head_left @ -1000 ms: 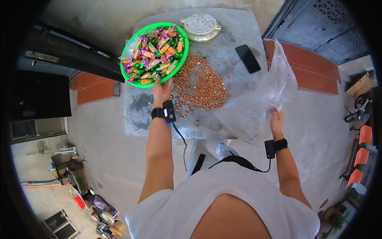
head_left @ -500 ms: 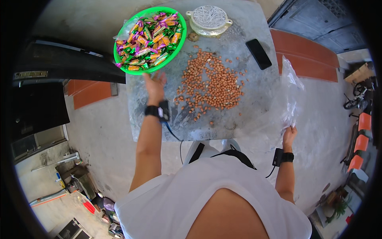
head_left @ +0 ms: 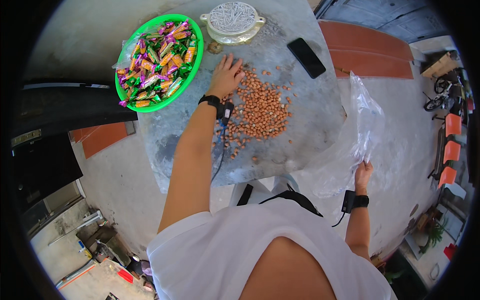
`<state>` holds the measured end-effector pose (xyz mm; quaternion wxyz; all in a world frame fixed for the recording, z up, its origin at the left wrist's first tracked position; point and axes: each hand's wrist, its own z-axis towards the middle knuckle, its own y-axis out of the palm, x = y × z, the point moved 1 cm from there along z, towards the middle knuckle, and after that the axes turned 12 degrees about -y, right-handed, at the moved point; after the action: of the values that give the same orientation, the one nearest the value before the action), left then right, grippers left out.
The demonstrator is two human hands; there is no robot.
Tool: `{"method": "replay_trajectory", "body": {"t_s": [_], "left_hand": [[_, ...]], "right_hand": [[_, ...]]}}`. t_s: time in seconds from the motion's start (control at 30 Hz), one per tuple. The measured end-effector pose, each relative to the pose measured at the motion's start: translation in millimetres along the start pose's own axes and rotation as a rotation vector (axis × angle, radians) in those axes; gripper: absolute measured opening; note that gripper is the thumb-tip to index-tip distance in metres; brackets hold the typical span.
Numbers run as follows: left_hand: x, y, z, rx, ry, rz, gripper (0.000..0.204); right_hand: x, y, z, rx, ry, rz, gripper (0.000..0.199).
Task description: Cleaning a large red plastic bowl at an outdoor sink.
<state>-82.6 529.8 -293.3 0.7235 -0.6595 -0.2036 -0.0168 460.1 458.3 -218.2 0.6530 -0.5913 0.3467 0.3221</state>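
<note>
My left hand [head_left: 226, 76] lies flat with fingers spread on the grey stone table [head_left: 310, 125], at the far edge of a pile of brown peanuts [head_left: 260, 107]. Beyond it to the left stands a green plate [head_left: 196, 55] heaped with wrapped candies [head_left: 157, 62]. My right hand [head_left: 362, 173] is off the table's right side, shut on the lower edge of a clear plastic bag [head_left: 360, 125] that hangs open beside the table. Both wrists carry black bands with cables.
A pale lidded dish with a mesh top [head_left: 233, 20] stands at the table's far edge. A black phone [head_left: 306, 57] lies to the right of the peanuts. Orange chairs [head_left: 451, 145] and a bicycle [head_left: 440, 95] are at the far right; a dark bench [head_left: 65, 105] is on the left.
My left hand moved from the green plate's near rim to the far side of the peanut pile. My right hand carried the bag down and away from the table's edge.
</note>
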Motion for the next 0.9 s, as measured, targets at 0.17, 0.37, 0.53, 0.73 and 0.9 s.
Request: {"method": "replay_trajectory", "body": {"t_s": [0.17,0.37,0.53,0.73,0.9], "left_hand": [[11,-12,-50,-0.109,0.231,0.057,0.048],[45,-26,-66,-0.167,0.226,0.14,0.051],[103,14,-3,-0.133,0.183,0.031,0.055],[158,58,-10,-0.207,0.299,0.051,0.056],[142,46,-53,-0.139,0.323,0.131,0.05]], "right_hand": [[12,5,12,-0.096,0.057,0.033,0.021],[23,4,22,-0.106,0.036,0.03,0.023],[28,-5,24,-0.134,-0.011,0.101,0.025],[29,-11,19,-0.097,-0.031,0.158,0.025],[20,-10,19,-0.153,-0.033,0.156,0.024]]}}
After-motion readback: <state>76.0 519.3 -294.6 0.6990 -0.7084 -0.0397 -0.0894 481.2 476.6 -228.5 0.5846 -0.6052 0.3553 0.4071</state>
